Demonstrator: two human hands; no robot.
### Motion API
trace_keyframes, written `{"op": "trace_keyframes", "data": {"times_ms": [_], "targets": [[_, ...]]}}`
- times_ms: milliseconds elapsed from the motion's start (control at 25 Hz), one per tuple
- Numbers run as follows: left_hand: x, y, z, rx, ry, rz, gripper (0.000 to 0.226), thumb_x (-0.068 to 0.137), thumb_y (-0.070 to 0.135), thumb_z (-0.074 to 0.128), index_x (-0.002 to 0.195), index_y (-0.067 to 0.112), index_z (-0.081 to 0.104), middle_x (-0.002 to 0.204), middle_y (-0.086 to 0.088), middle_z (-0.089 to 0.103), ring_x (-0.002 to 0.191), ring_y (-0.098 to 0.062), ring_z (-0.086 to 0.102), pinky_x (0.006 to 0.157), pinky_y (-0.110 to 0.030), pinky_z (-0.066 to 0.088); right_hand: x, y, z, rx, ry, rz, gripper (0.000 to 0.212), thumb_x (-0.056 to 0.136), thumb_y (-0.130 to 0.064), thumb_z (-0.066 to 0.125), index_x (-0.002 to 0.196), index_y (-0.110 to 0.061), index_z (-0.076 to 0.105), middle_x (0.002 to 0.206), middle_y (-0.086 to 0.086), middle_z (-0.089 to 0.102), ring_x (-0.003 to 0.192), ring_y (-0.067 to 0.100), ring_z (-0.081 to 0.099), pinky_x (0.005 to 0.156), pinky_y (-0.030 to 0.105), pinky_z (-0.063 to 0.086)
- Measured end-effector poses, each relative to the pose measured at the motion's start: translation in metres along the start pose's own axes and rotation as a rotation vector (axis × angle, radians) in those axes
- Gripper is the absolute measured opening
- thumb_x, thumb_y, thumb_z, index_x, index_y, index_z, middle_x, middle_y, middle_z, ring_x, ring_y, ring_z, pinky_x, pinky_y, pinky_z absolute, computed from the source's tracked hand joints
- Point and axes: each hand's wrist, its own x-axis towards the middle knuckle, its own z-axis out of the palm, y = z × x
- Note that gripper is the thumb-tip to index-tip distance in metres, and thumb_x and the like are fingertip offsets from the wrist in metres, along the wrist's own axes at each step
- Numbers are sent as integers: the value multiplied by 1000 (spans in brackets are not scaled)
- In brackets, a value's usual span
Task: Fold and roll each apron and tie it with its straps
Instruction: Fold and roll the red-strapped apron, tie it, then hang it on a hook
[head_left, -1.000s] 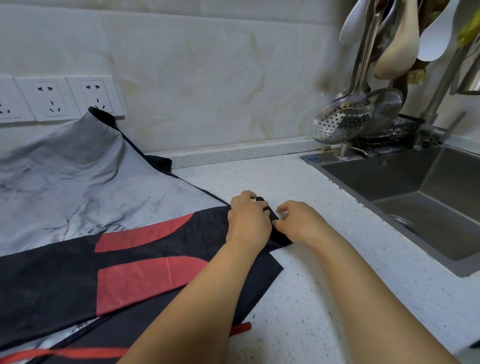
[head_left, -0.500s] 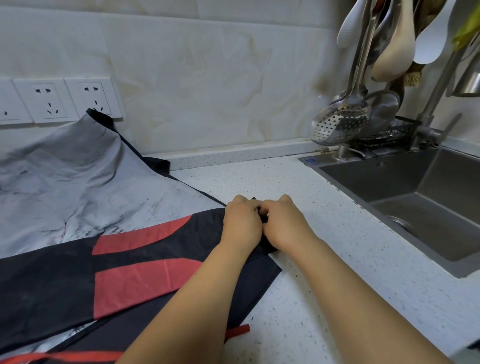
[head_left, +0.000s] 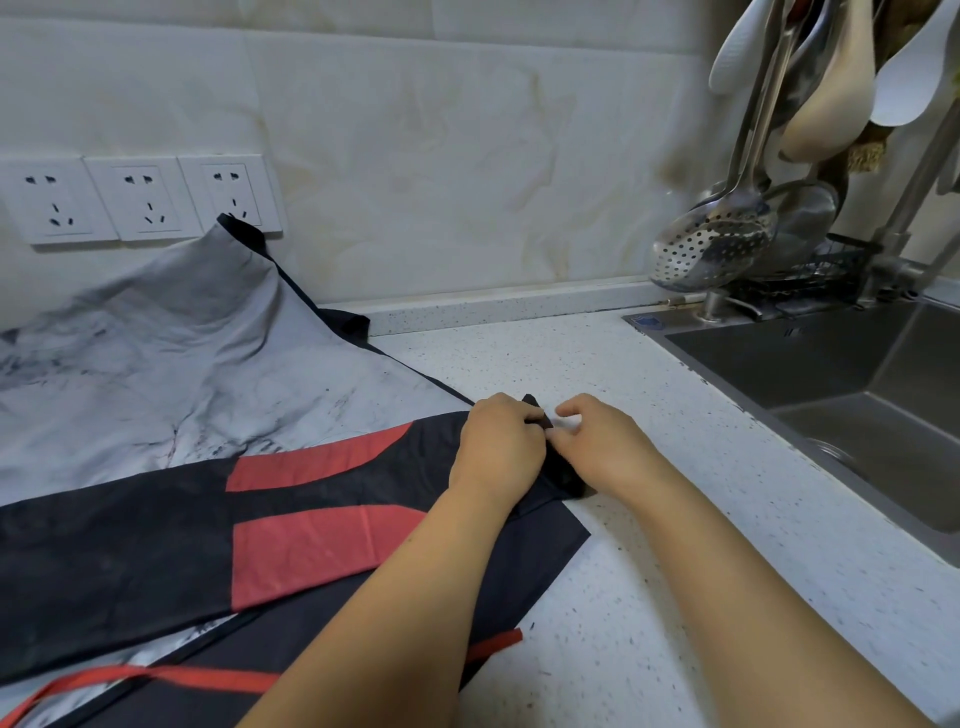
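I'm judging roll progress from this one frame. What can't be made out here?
Head view only.
Rolled end of the black apron: covered by left hand and right hand gripping it.
Apron's far end: cut off by the left edge.
The red strap: partly under the left forearm.

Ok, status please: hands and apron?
Left hand and right hand grip black apron at its right end. Mostly unrolled. Grey apron lies under it.
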Motion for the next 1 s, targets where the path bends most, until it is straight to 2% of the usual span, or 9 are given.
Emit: {"op": "trace_keyframes", "data": {"times_ms": [80, 160, 280, 440, 600, 720, 840, 920, 1000], "targets": [[-1, -1, 0, 26, 20, -33, 36, 84, 2, 49, 103, 18, 75, 107, -3, 66, 96, -20, 62, 79, -31, 53, 0, -2, 2, -85, 5, 56, 41, 94, -34, 56, 126, -8, 54, 123, 7, 61, 111, 25, 59, 87, 33, 49], [-1, -3, 1, 85, 35, -29, 37, 89, 5, 49, 114, 21, 70, 118, -2, 54, 110, -18, 51, 83, -27, 45, 3, -5, 6, -149, -4, 43, 32, 93, -29, 55, 116, -7, 62, 114, 11, 66, 103, 27, 62, 84, 35, 51], [-2, -5, 3, 152, 58, 15, 36, 91, 8, 48, 120, 22, 63, 121, -3, 50, 119, -20, 41, 88, -26, 40, 3, -10, 11, -201, 22, -11, 22, 91, -25, 54, 107, -14, 62, 107, 6, 63, 92, 24, 61, 68, 30, 47], [-3, -8, -5, 213, 43, 39, 37, 91, 13, 53, 125, 25, 60, 120, -1, 56, 118, -21, 44, 93, -33, 43, 3, -13, 16, -222, 91, -28, 30, 91, -24, 53, 120, -17, 56, 119, 8, 50, 99, 25, 55, 71, 30, 43], [-3, -10, -17, 278, -136, 93, 47, 95, 16, 52, 140, 27, 47, 133, -3, 52, 127, -24, 40, 102, -36, 36, 6, -13, 18, -191, 138, 15, 34, 92, -14, 52, 126, -12, 50, 124, 12, 46, 105, 27, 51, 74, 29, 39], [-8, -10, -15, 378, -156, 128, 49, 98, 20, 46, 146, 26, 38, 142, -1, 45, 130, -25, 35, 103, -36, 31, 6, -15, 20, -224, 212, -17, 22, 91, -9, 49, 113, -7, 55, 117, 12, 46, 94, 25, 47, 72, 29, 39], [-11, -11, -12, 367, -131, 127, 44, 98, 21, 41, 141, 23, 45, 147, 1, 36, 131, -25, 30, 104, -34, 28, 5, -16, 30, -317, 247, -162, 17, 93, -10, 45, 106, -5, 56, 109, 10, 45, 94, 26, 47, 73, 30, 39], [-11, -12, -12, 334, -119, 104, 40, 97, 19, 41, 134, 21, 52, 151, 2, 31, 134, -24, 26, 106, -34, 26, 6, -14, 31, -276, 214, -199, 16, 94, -13, 45, 100, -8, 59, 101, 6, 43, 90, 23, 48, 70, 29, 38], [-9, -12, -11, 334, -126, 89, 41, 96, 17, 40, 134, 19, 55, 151, 4, 36, 134, -22, 28, 107, -33, 25, 10, -9, 22, -165, 115, -159, 25, 97, -19, 44, 77, -14, 58, 85, 2, 45, 73, 15, 47, 60, 26, 34]]}}
